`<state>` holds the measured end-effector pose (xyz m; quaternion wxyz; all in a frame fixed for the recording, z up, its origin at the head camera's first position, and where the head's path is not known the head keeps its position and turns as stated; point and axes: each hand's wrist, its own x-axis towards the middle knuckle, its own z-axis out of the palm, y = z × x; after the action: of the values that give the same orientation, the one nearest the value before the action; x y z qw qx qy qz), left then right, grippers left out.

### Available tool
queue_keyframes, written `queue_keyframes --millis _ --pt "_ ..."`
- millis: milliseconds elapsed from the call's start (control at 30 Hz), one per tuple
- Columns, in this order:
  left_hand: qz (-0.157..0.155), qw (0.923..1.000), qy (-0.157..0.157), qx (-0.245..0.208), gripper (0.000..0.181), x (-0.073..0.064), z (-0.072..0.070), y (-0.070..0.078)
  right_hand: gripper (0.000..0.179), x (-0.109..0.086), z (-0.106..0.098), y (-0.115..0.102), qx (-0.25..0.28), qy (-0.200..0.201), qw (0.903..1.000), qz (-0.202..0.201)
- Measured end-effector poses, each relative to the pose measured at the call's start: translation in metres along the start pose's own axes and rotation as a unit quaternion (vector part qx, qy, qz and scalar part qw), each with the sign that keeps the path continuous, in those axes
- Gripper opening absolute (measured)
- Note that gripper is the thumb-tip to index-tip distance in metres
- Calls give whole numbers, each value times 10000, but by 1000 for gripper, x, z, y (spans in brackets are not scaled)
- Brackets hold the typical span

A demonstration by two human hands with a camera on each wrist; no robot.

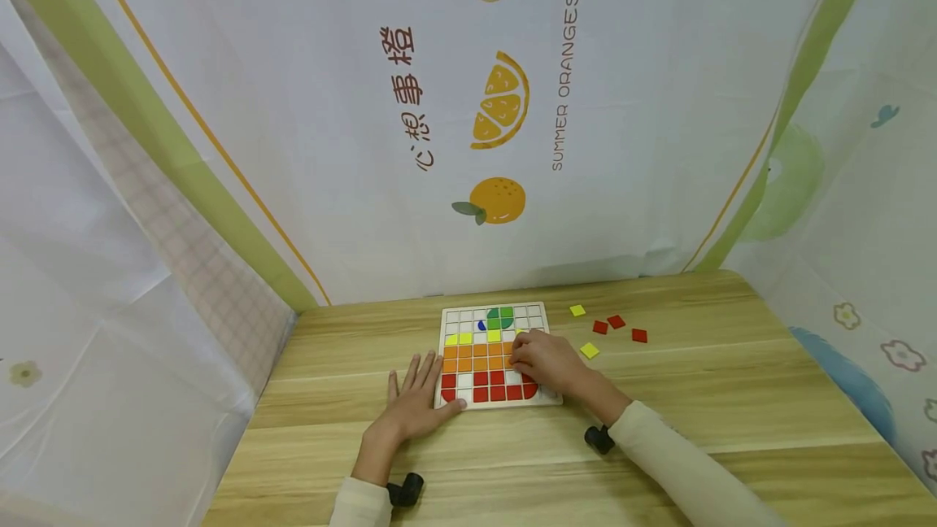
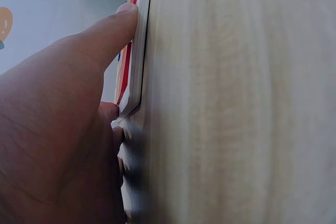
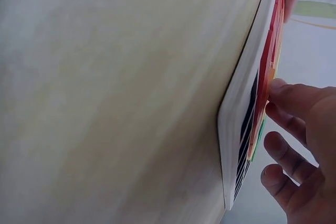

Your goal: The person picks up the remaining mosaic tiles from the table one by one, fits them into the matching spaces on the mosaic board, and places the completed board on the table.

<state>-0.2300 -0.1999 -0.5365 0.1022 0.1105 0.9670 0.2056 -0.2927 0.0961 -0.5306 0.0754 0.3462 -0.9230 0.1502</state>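
A white puzzle board (image 1: 554, 398) with coloured tiles in a grid lies on the table. My left hand (image 1: 413, 411) rests at its left side with fingers spread on the table; the thumb (image 2: 126, 17) presses the board's near edge. Over the right part of the grid, my right hand (image 1: 549, 359) pinches an orange tile (image 3: 272, 74) between thumb and index finger, the other fingers loosely bent. That hand covers some cells. Red tiles (image 1: 498, 393) fill much of the near rows, orange tiles (image 1: 465, 358) the middle, and green pieces (image 1: 500, 318) sit farther back.
Loose red tiles (image 1: 639, 336) and yellow tiles (image 1: 589, 350) lie on the wooden table (image 1: 351, 340) right of the board. A printed white curtain (image 1: 586, 218) hangs behind the table's far edge. A black wrist camera (image 1: 599, 439) sits under the right forearm.
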Motion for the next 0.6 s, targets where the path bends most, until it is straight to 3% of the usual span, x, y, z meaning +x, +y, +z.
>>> queue_keyframes --millis 267,600 --pt "-3 10000 -9 -14 101 0 1 -1 12 -2 -1 -1 -271 -106 9996 13" --pt "59 10000 21 -44 102 -1 0 0 12 -5 1 2 -210 6 9998 5"
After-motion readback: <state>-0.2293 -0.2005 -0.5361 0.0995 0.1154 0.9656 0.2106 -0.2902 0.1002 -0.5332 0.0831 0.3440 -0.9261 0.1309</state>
